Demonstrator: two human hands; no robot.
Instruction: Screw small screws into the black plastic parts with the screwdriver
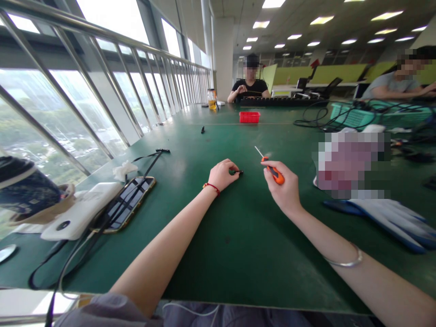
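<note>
While left fingers (233, 166) pinch a black part (240, 172), right fingers (277, 164) grip a screwdriver (276, 176), red basket (250, 117) beyond.

A phone (130, 209) lies near a cup (29, 190), well apart from gloves (386, 215).

This looks like an office, with desk chairs (330, 87), lime-green partitions (293, 75) and rows of ceiling lights (322, 20).
</note>
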